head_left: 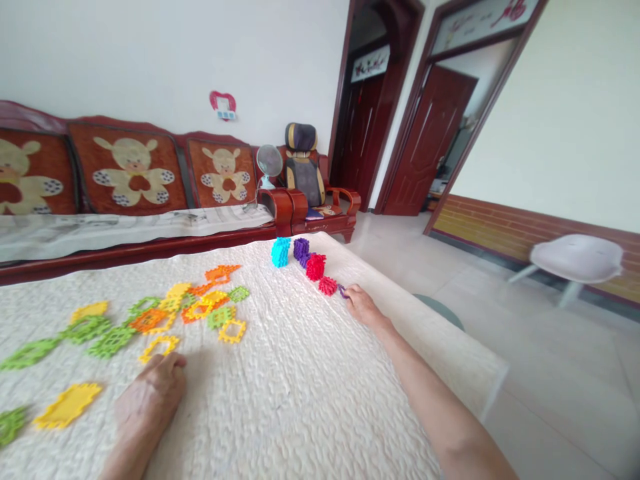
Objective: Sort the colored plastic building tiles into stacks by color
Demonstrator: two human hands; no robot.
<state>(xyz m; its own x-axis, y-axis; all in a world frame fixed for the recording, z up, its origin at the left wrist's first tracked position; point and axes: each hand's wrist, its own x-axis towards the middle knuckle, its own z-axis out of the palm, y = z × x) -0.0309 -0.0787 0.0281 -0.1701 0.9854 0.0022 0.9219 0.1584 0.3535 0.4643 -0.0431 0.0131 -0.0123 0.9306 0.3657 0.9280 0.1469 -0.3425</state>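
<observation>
Purple shows at the fingertips of the right hand [363, 305]: I have its fingers drawn together on a small purple piece [343, 291], low over the right part of the surface [280, 407]. My left hand [153, 393] is loosely curled, knuckles up, just beside a yellow frame [173, 344]; from this camera I cannot tell whether its fingers touch that frame or hold anything. Just beyond the purple piece sits a small red stack [328, 286], then a taller red stack [315, 267], a purple stack [301, 249] and, to their left, a blue stack [281, 252]. Around and past my left hand I see loose green pieces [113, 341] and orange pieces [147, 321] mixed with more yellow ones, some overlapping, with a solid yellow piece [70, 405] lying apart at the near left. White quilted cloth covers the surface. Farther out I get a sofa with bear cushions [135, 170], a fan [270, 161], an armchair [305, 175], a red door [433, 140] standing ajar, and a white seat [577, 259] on the tiled floor at right.
</observation>
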